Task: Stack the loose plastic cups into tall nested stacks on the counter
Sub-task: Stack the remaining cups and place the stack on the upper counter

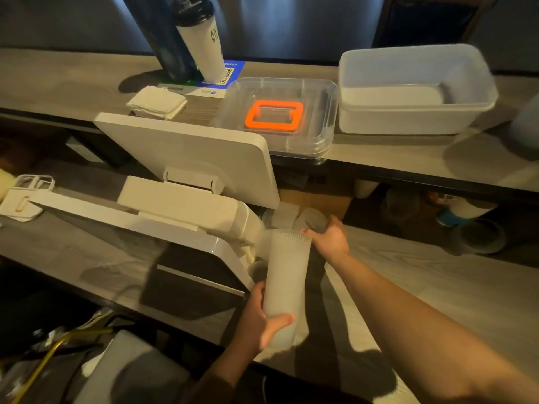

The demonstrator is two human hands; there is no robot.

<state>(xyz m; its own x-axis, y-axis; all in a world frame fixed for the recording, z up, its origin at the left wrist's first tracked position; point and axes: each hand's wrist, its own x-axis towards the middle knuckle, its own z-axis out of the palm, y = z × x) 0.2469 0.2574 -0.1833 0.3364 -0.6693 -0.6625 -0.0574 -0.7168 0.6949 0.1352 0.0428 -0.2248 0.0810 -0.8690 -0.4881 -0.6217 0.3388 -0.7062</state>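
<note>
Fingers of left hand [258, 319] wrap the nested cup stack [287, 272] near its base, above the counter [437, 287] edge. Right hand [329, 237] grips a loose cup [316, 221] by the stack's rim, tight beside the POS terminal [186, 170].

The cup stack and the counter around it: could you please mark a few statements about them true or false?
1. The left hand grips the tall cup stack near its base. True.
2. The right hand is empty. False: its grip is on a loose cup.
3. The handle on the clear lid is blue. False: it is orange.
4. A white tub sits on the upper shelf. True.
</note>
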